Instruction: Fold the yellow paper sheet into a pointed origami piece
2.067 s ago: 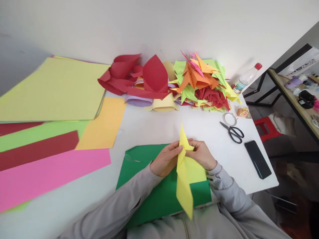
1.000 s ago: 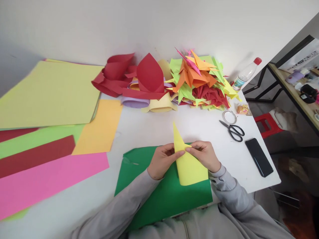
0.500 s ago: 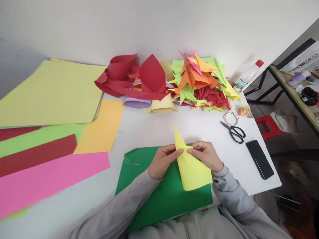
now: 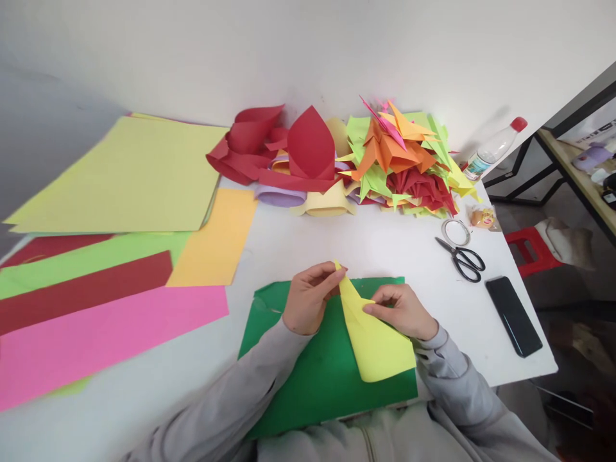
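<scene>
Both hands hold a folded piece of yellow paper [image 4: 380,350] above a dark green sheet [image 4: 308,378]. My left hand [image 4: 310,295] pinches its narrow pointed tip between thumb and fingers. Lower and to the right, my right hand [image 4: 404,309] grips a small fold sticking out from the paper's side. The wide end of the yellow paper hangs toward my body and bulges in a soft curve. Part of the fold is hidden behind my fingers.
Black scissors [image 4: 466,262], a tape roll [image 4: 456,232], a wrapped snack [image 4: 482,218], a phone [image 4: 514,316] and a bottle [image 4: 495,151] are on the right. Folded paper shapes [image 4: 399,154] and red paper crowns [image 4: 310,147] line the wall. Coloured sheets [image 4: 129,179] lie left.
My left hand has slid up to the paper's pointed tip. My right hand has moved slightly down with the side fold. The whole view has shifted a little.
</scene>
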The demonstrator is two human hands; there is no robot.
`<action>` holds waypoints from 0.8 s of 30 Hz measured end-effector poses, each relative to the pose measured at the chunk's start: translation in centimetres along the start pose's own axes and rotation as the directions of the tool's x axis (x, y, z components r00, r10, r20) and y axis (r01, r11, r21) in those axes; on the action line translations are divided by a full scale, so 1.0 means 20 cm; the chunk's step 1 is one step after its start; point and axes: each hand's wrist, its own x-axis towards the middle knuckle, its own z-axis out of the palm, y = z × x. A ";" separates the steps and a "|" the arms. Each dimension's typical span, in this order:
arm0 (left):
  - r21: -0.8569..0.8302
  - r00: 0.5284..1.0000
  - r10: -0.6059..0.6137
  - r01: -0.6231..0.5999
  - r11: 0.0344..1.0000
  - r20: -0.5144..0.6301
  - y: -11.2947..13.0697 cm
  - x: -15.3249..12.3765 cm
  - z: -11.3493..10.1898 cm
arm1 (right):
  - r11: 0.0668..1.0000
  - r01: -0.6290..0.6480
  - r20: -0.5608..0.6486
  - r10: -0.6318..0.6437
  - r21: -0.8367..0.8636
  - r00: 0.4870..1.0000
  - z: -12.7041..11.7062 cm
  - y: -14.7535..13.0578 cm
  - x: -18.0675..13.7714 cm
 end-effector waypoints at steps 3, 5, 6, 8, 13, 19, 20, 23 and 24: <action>-0.030 0.999 0.037 -0.038 0.999 -0.039 0.02 0.01 0.00 | 0.998 -0.038 0.057 0.034 0.058 0.998 -0.01 0.01 0.00; -0.028 0.998 0.049 -0.050 0.998 -0.044 0.03 0.01 -0.01 | 0.992 -0.071 0.089 0.061 0.107 0.994 -0.01 0.02 0.00; -0.026 0.998 0.052 -0.053 0.998 -0.044 0.03 0.02 -0.01 | 0.988 -0.083 0.093 0.071 0.130 0.993 -0.01 0.03 0.01; -0.002 0.999 0.040 -0.040 0.999 -0.009 0.02 0.01 -0.01 | 0.979 -0.085 0.064 0.075 0.183 0.995 -0.02 0.04 0.01; 0.177 0.960 -0.113 0.068 0.982 0.256 0.00 -0.02 0.00 | 0.947 -0.004 -0.152 0.056 0.321 0.987 -0.02 0.05 0.04; 0.280 0.913 -0.183 0.080 0.957 0.365 -0.03 -0.04 0.01 | 0.940 0.034 -0.270 0.063 0.339 0.961 -0.04 0.03 0.06; 0.292 0.911 -0.185 0.076 0.953 0.367 -0.04 -0.04 0.00 | 0.941 0.036 -0.270 0.060 0.337 0.961 -0.04 0.03 0.05; 0.298 0.920 -0.180 0.073 0.952 0.347 -0.04 -0.04 0.01 | 0.945 0.037 -0.264 0.053 0.325 0.963 -0.03 0.03 0.05; 0.291 0.924 -0.179 0.078 0.953 0.338 -0.04 -0.04 0.01 | 0.946 0.035 -0.258 0.052 0.322 0.965 -0.03 0.03 0.05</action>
